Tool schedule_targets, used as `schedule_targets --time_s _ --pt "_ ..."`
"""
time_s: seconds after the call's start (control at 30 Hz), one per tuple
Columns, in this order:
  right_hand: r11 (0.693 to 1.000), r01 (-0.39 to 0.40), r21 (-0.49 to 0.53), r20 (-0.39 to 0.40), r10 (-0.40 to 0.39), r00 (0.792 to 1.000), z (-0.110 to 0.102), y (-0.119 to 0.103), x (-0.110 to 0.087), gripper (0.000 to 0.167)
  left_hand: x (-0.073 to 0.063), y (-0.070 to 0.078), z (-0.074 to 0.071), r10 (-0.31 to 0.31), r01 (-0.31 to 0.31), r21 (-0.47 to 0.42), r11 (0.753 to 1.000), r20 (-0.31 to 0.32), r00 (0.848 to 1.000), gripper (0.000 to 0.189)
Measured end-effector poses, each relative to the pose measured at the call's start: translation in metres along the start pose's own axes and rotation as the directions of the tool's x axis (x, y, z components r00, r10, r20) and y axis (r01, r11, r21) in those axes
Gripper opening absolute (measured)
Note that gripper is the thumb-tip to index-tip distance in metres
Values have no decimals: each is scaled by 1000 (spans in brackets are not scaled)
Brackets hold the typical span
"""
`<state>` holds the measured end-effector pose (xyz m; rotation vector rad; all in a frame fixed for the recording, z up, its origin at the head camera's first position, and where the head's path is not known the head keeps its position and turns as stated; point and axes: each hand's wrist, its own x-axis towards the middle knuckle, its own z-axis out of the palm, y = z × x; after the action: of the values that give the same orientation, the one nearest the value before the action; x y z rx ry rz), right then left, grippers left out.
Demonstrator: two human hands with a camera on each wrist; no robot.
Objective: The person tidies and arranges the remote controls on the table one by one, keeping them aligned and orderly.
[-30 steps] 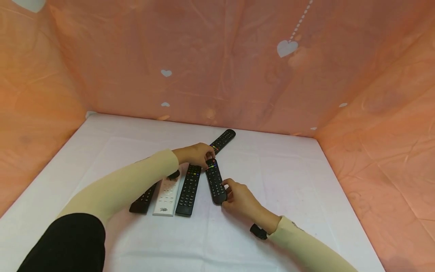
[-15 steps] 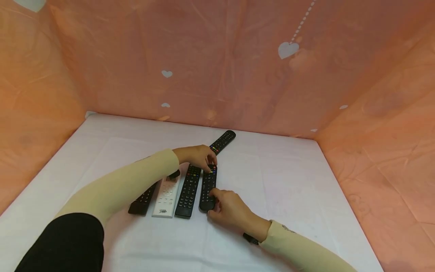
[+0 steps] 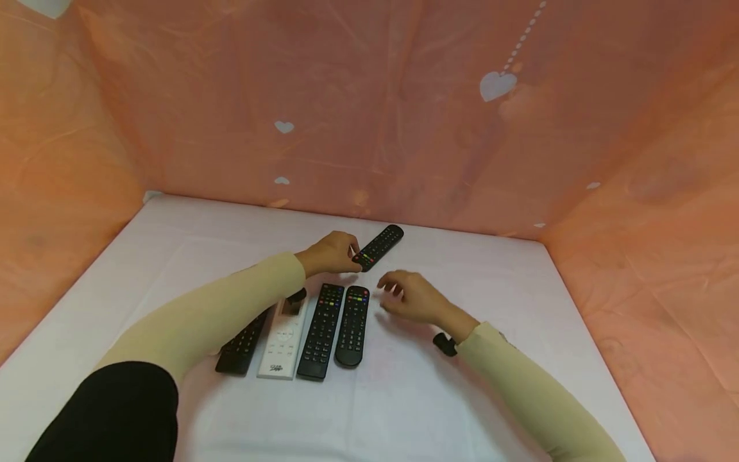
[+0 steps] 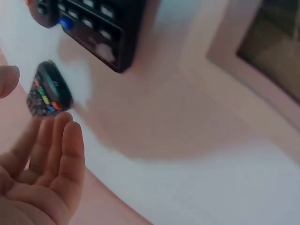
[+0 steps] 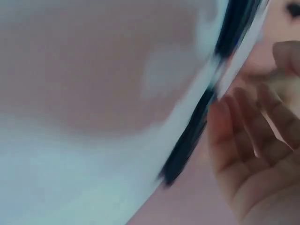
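My left hand (image 3: pixel 330 254) is at the near end of a black remote control (image 3: pixel 382 245) lying slantwise near the back of the table. In the left wrist view its fingers (image 4: pixel 72 147) are relaxed, with the thumb apart and that remote just beyond the fingertips. My right hand (image 3: pixel 417 298) hovers right of the row, holding nothing, fingers loosely bent. A rounded black remote (image 3: pixel 352 330) ends the row on the right. Beside it lie a longer black remote (image 3: pixel 319 337), a white remote (image 3: pixel 281 346) and a dark remote (image 3: pixel 239 350), the last two partly hidden by my left arm.
White cloth (image 3: pixel 404 398) covers the table. An orange sheet with pale hearts hangs behind it (image 3: pixel 369 128) and along both sides. Black wrist cameras sit below each hand, the right one (image 3: pixel 444 344) near the sleeve cuff.
The rounded black remote swung left to lie alongside the longer one, and both hands let go of it. My left hand moved back toward the slanted remote; my right hand rose away.
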<state>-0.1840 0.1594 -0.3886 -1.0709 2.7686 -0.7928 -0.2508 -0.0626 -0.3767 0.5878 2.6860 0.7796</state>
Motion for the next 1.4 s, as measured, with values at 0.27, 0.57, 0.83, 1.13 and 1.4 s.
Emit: schedule_targets --time_s 0.27,0.57,0.83,1.13,1.4 --pt "971 -228 -70 -71 223 972 -24 58 51 58 7 3 10 -91 91 4 996 -2 996 66" --pt "938 -342 -52 48 345 937 -21 76 85 80 12 13 13 -143 139 75 987 47 989 72" --pt "945 -325 -43 28 326 945 -21 78 87 65 11 18 14 -116 112 77 991 52 992 60" --pt "949 -314 3 -24 314 949 -30 73 71 61 13 11 3 -43 38 56 998 99 994 63" --pt "957 -290 -18 -80 288 954 -46 63 27 44 18 3 1 83 -80 -20 997 199 977 57"
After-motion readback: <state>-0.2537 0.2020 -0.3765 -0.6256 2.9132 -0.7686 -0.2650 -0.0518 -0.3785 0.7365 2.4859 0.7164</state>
